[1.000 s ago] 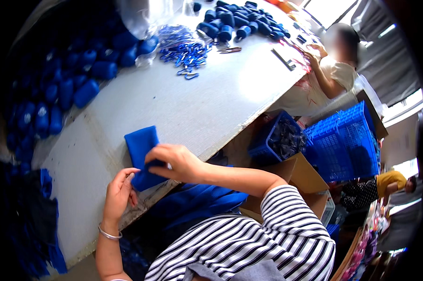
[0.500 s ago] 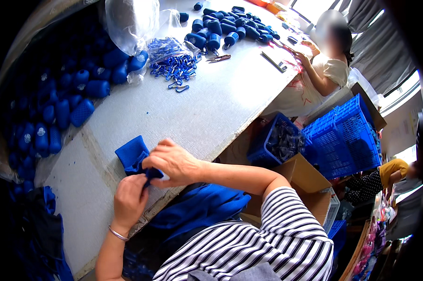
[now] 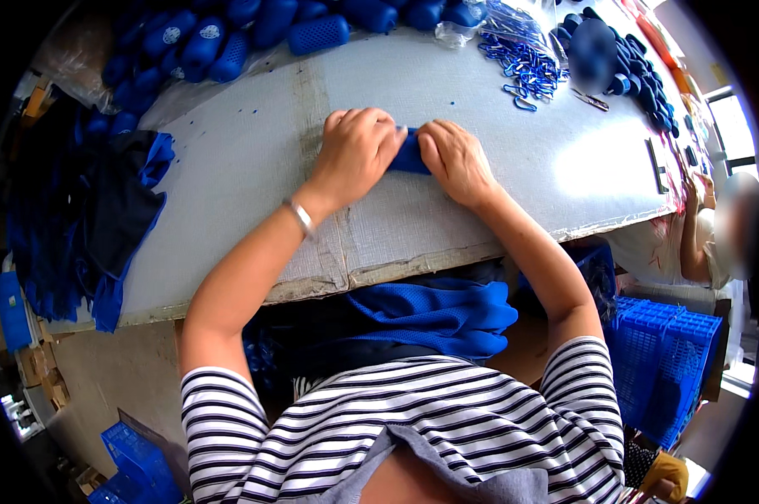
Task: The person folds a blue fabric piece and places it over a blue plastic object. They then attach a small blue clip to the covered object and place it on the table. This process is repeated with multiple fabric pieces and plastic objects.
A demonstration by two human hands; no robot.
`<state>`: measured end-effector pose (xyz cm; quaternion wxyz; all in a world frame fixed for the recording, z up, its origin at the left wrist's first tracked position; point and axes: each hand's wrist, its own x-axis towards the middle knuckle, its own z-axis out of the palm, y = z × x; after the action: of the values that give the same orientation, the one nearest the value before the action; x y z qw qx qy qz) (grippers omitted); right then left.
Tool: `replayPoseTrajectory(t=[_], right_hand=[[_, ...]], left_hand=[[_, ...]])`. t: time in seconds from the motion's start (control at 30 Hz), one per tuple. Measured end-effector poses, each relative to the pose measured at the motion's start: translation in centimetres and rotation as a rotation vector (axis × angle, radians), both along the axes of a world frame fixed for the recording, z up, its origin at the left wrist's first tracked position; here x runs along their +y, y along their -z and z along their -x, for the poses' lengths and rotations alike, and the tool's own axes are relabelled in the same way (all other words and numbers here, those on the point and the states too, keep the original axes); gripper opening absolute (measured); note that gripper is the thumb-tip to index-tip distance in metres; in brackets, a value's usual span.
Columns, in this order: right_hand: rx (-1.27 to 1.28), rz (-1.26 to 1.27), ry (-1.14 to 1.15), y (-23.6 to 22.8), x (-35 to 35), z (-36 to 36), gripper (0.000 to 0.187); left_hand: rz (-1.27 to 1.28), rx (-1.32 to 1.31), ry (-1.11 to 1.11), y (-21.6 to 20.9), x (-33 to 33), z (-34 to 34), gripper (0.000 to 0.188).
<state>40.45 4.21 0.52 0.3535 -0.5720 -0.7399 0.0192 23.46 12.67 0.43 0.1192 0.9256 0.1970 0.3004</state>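
My left hand (image 3: pixel 356 155) and my right hand (image 3: pixel 461 164) are close together over the light tabletop (image 3: pixel 253 181). Between them is a folded piece of blue mesh cloth (image 3: pixel 410 157), mostly covered by my fingers. Each hand grips one end of it, with the fingers curled over the far side. Only a short blue band shows between the thumbs. A silver bracelet (image 3: pixel 299 217) circles my left wrist. More blue mesh fabric (image 3: pixel 434 315) lies bunched on my lap below the table edge.
Many blue cylindrical cases (image 3: pixel 319 34) lie along the far left. Blue carabiner clips (image 3: pixel 522 63) and thread snips (image 3: pixel 591 100) are at the far right. Black and blue fabric (image 3: pixel 115 202) hangs over the left edge. Blue crates (image 3: pixel 661 361) stand right, near another person (image 3: pixel 703 231).
My view has swung, shifting the scene. My hands have moved from near the table's edge farther onto it. The loose blue flap no longer shows; the cloth looks more compact between both hands.
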Motion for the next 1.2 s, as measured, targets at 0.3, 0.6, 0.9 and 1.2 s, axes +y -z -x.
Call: replayPoseTrajectory(t=[0.3, 0.6, 0.9, 1.2], right_hand=[[-0.449, 0.3, -0.092, -2.0, 1.8, -1.7, 0.061], [-0.096, 0.226, 0.224, -0.8, -2.0, 0.1, 0.05], [0.043, 0.2, 0.226, 0.2, -1.7, -0.1, 0.046], [0.444, 0.329, 0.12, -0.7, -3.1, 0.3, 0.034]], left_hand=[[-0.01, -0.031, 0.132, 0.7, 0.2, -2.7, 0.018], [-0.461, 0.132, -0.284, -2.2, 10.5, -1.9, 0.007], [-0.186, -0.421, -0.232, -1.1, 14.0, 0.0, 0.019], [0.085, -0.406, -0.198, -2.8, -0.5, 7.4, 0.013]])
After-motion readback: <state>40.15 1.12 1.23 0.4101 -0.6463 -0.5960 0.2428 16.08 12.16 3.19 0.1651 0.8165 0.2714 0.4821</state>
